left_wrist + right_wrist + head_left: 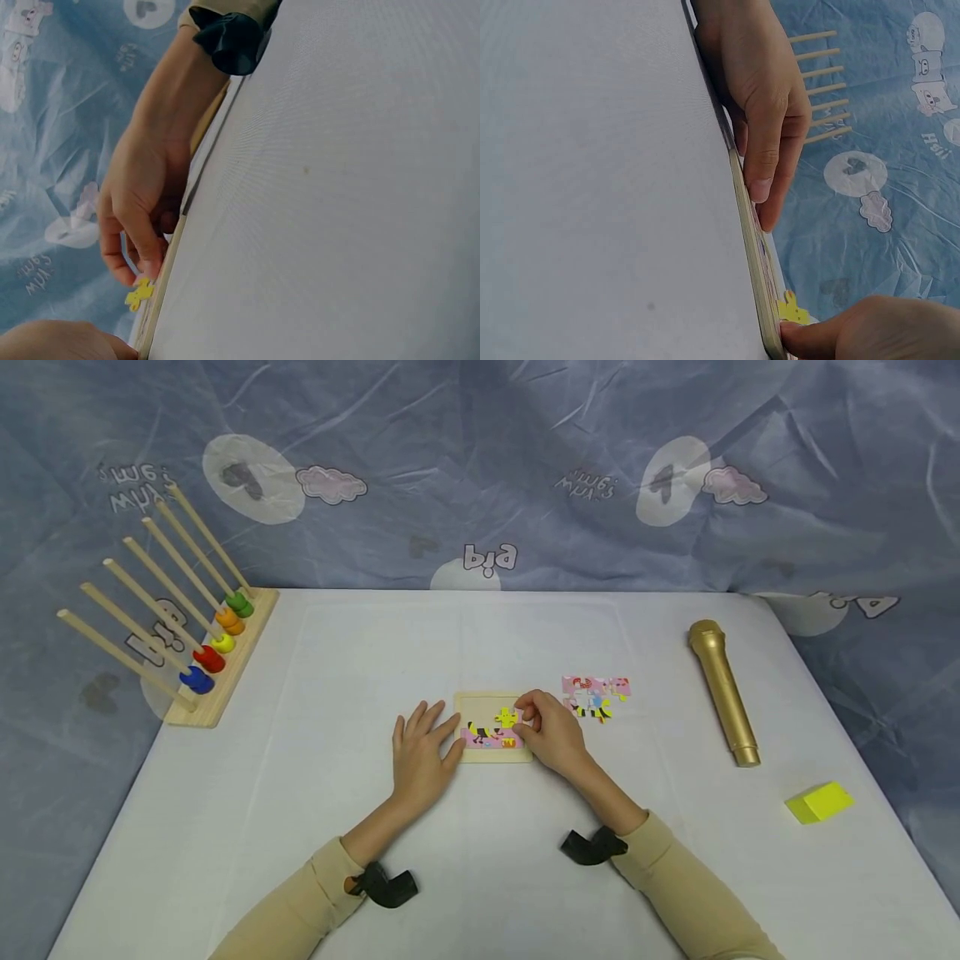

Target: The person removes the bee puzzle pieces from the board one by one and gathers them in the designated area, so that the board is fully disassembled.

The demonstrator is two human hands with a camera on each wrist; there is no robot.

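A small wooden puzzle board (pixel 493 757) lies in the middle of the table, its lower part filled with pink pieces (pixel 480 741) showing a bee picture. My right hand (pixel 553 732) pinches a yellow puzzle piece (pixel 506 718) between thumb and index finger, over the right part of the board. The left wrist view shows this yellow piece (pixel 138 295) tilted up above the board's edge. My left hand (pixel 423 760) rests at the board's left side, fingers spread, with thumb and index fingertips at its rim; the right wrist view shows that hand (pixel 761 105) from the side.
Several joined puzzle pieces (pixel 596 693) lie right of the board. Farther right are a gold microphone (pixel 723 693) and a yellow block (pixel 820 802). At the back left stands a wooden peg rack (pixel 217 693) with coloured beads. A patterned blue cloth (pixel 480 468) hangs behind the table.
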